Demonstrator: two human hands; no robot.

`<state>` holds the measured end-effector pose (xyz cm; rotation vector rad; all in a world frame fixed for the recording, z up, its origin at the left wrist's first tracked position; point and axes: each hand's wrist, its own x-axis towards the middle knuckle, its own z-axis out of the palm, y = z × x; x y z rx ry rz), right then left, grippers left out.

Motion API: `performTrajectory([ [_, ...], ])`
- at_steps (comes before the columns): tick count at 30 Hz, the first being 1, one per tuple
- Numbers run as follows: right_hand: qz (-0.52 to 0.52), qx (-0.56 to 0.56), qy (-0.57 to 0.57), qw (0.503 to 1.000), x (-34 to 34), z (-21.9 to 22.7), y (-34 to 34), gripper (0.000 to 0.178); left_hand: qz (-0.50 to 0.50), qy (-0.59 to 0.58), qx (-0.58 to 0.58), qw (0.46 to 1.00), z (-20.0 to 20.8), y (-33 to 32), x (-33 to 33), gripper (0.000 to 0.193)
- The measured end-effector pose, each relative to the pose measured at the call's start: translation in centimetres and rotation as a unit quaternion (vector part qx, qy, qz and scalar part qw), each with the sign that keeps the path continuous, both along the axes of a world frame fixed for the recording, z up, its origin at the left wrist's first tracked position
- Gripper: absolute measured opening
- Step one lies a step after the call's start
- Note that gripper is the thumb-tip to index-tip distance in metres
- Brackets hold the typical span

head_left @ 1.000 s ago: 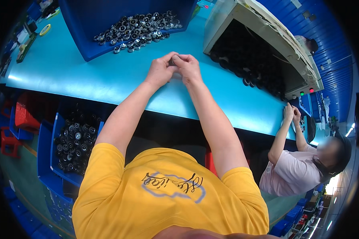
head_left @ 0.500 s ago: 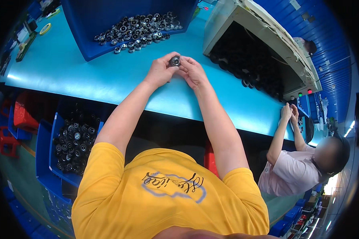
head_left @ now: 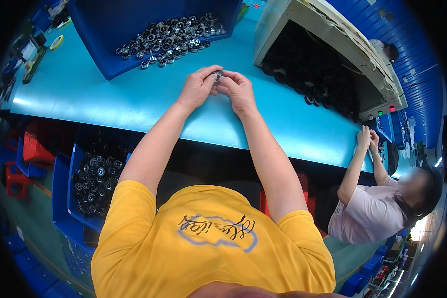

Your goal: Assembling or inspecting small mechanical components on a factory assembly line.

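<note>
A small round black-and-silver part, like a little wheel point(head_left: 217, 74), is held between my two hands over the blue-green table point(head_left: 134, 104). My left hand point(head_left: 195, 90) grips it from the left side with thumb and fingers. From the other side, the fingers of my right hand point(head_left: 240, 92) are closed on the same part, with the thumb over its face. Fingers cover much of the part, so its details are hard to make out. Beyond my hands, several shiny silver-and-black round parts point(head_left: 171, 42) lie heaped at the mouth of a tilted blue bin point(head_left: 97, 44).
A worn off-white box point(head_left: 333, 25) at the right holds many dark round parts point(head_left: 313, 89). Below the table at left stands a blue crate point(head_left: 62, 193) of black wheels point(head_left: 92, 184). A co-worker point(head_left: 367, 208) sits at the right, hands on the table's far end. Tape roll point(head_left: 57, 42) lies far left.
My right thumb and fingers have shifted over the small wheel-like part, covering more of its face. The whole view has turned slightly. Both hands keep hold of it.
</note>
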<state>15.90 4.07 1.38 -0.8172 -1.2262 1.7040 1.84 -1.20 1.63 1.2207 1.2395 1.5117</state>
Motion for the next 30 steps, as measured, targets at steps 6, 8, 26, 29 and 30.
performTrajectory([
  [6, -0.024, 0.012, -0.018, 0.999, -0.5, -0.2, 0.0, 0.028, 0.021, 0.041, 0.012, 0.999, -0.3, 0.2, 0.1, 0.024],
  [8, -0.039, 0.024, -0.029, 0.999, -0.7, -0.5, 0.0, 0.027, 0.025, 0.06, 0.019, 0.998, -0.4, 0.2, 0.1, 0.023],
  [26, -0.042, -0.045, 0.05, 0.997, 0.0, -0.6, 0.0, 0.027, 0.041, 0.229, 0.107, 0.967, -0.3, -0.4, 0.3, 0.039],
  [29, -0.015, -0.048, 0.057, 0.997, 0.4, -0.1, -0.2, 0.03, 0.021, 0.162, 0.048, 0.985, -1.4, 0.3, -0.2, 0.044],
  [30, -0.017, -0.043, 0.052, 0.998, 0.4, -0.3, -0.2, 0.029, 0.018, 0.16, 0.045, 0.986, -1.4, 0.3, -0.2, 0.043],
])
